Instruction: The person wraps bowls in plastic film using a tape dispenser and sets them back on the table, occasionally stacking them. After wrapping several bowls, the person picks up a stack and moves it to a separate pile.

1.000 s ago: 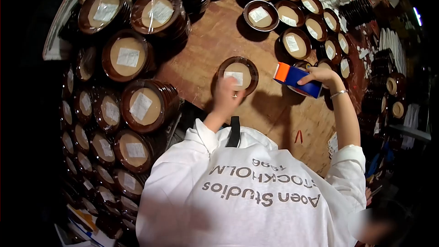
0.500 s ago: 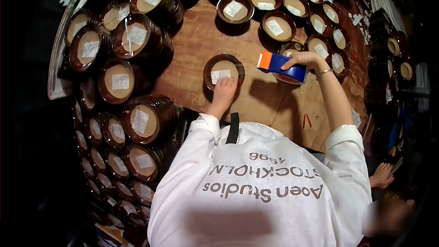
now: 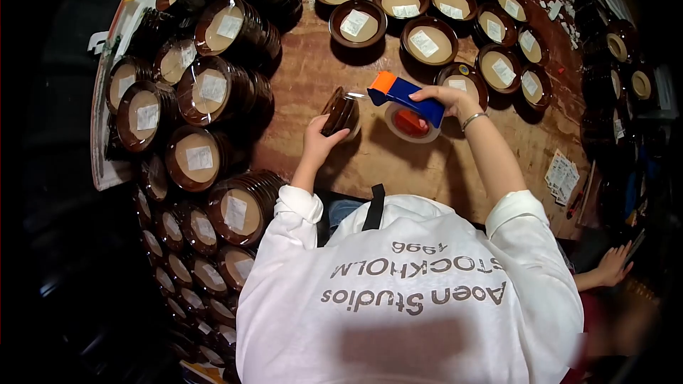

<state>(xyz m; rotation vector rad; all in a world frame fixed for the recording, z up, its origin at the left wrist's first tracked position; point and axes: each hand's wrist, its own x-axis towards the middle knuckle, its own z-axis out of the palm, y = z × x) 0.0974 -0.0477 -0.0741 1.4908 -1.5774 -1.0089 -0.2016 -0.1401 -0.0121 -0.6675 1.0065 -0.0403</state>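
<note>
My left hand [image 3: 320, 144] is closed around a small stack of dark brown bowls [image 3: 343, 115], tipped up on edge above the wooden table. In my right hand [image 3: 449, 102] is a blue tape dispenser [image 3: 425, 105] with an orange front end. A clear tape roll with a red core [image 3: 411, 122] hangs under its body. Between the dispenser's front and the bowls' upper rim a shiny clear strip shows. The bowls' inner faces are turned away from me.
Stacked brown bowls [image 3: 211, 91] with paper labels crowd the left side. More labelled bowls [image 3: 430, 41] stand at the back and right. Printed paper slips [image 3: 562, 176] lie at the table's [image 3: 398, 174] right. Another person's hand [image 3: 613, 266] shows at lower right.
The bowls, which lay face up under my left hand, are now lifted and tipped on edge in its grip. My right hand has brought the tape dispenser left, close to them.
</note>
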